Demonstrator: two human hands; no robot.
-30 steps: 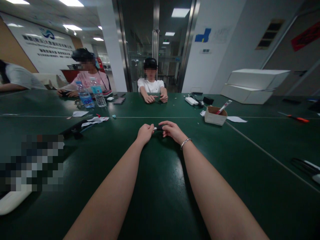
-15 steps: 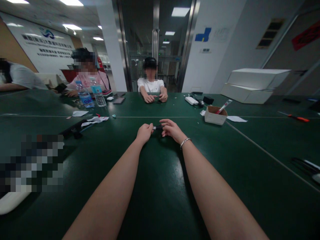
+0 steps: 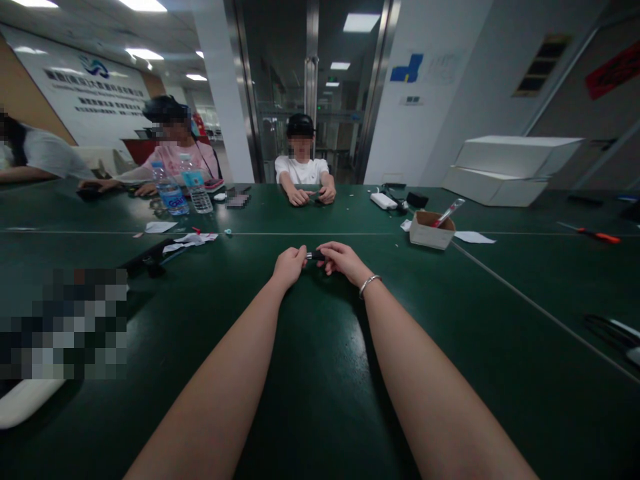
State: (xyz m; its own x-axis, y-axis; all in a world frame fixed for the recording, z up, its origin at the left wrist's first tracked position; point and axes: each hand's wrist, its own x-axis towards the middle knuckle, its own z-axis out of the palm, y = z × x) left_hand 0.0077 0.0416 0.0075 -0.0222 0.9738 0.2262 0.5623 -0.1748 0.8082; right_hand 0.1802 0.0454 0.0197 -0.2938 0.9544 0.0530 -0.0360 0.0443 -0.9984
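Note:
A small black tube with a silver band (image 3: 315, 255) lies crosswise between my two hands, just above or on the green table; which of the two I cannot tell. My left hand (image 3: 290, 265) pinches its silver end between thumb and fingers. At the black end, my right hand (image 3: 341, 261) has its fingertips closed on the tube, with a silver bracelet at the wrist. Both ends of the tube are hidden by my fingers.
Ahead on the green table (image 3: 320, 320) is a small open box (image 3: 431, 233) holding a clear tool. Paper scraps (image 3: 190, 241) and water bottles (image 3: 195, 187) are to the left. An orange-handled screwdriver (image 3: 603, 237) lies right. A person (image 3: 303, 170) sits opposite.
The fingers of my right hand, raised and spread before, have come down and closed on the black end of the tube. My left hand has stayed put.

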